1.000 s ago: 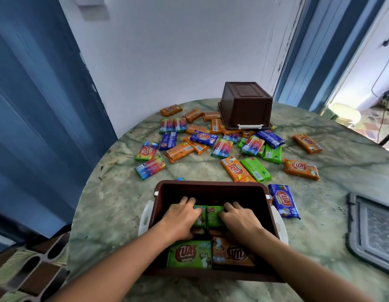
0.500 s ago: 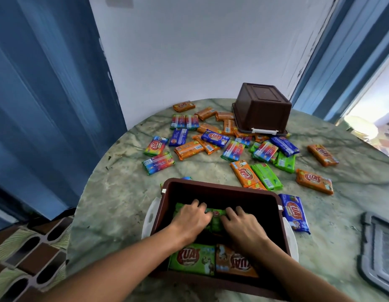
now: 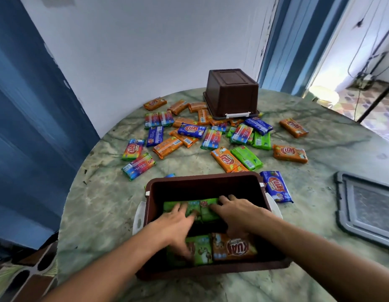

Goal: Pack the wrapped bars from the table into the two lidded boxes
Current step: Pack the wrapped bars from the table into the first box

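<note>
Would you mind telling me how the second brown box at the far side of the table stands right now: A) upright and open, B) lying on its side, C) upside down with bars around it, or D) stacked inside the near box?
C: the far brown box rests bottom-up, its rim down on the table, with orange wrapped bars lying at its base.

Both hands inside open brown box (image 3: 202, 184) on green marble table (image 3: 102, 203). Left hand (image 3: 176, 223) and right hand (image 3: 235, 212) press flat on green bars (image 3: 202, 205) against far wall. Orange bar (image 3: 235, 247) lies near front wall. Loose bars (image 3: 167, 147) scattered beyond, around upturned brown box (image 3: 231, 92). Grey lid (image 3: 368, 205) at right.
</note>
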`<state>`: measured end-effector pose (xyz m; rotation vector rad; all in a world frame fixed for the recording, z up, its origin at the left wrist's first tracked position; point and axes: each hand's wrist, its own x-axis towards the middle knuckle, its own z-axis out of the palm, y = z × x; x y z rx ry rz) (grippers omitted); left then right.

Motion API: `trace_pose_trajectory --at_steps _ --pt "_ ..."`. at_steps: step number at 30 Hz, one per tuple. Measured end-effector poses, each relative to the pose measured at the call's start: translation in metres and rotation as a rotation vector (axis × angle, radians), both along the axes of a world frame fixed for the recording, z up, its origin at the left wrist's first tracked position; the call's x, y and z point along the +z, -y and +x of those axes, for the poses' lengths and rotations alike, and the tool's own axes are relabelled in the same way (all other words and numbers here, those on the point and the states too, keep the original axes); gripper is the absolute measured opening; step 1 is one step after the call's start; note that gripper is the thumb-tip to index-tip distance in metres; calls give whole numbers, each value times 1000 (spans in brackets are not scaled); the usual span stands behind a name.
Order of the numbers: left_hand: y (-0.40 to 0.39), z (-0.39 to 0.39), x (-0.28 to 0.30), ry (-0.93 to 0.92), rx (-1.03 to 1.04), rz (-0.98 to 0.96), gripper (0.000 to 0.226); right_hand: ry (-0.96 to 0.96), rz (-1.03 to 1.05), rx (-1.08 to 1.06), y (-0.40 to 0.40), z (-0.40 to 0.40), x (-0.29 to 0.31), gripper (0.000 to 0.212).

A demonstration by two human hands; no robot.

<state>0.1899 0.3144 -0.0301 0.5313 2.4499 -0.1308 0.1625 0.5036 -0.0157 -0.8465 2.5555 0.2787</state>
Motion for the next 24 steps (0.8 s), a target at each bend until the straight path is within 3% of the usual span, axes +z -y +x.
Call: trace_pose_trajectory --at_steps 2,4,10,15,19,24 --pt "5 8 -4 -13 -21 -17 122 86 68 18 -5 7 4 98" --pt "5 9 -6 -68 -57 -13 122 39 122 70 -9 13 -1 108" --pt "10 -5 -7 -154 -43 90 98 -24 0 116 -9 -3 -5 83" --pt "-7 11 -6 -145 -98 -76 127 -28 105 109 -15 9 -13 114" --pt "-15 12 -9 -202 -156 -111 128 -159 96 152 -10 18 -24 92" --pt "-12 6 -10 -230 -181 -87 123 -168 81 182 -8 12 -24 92"
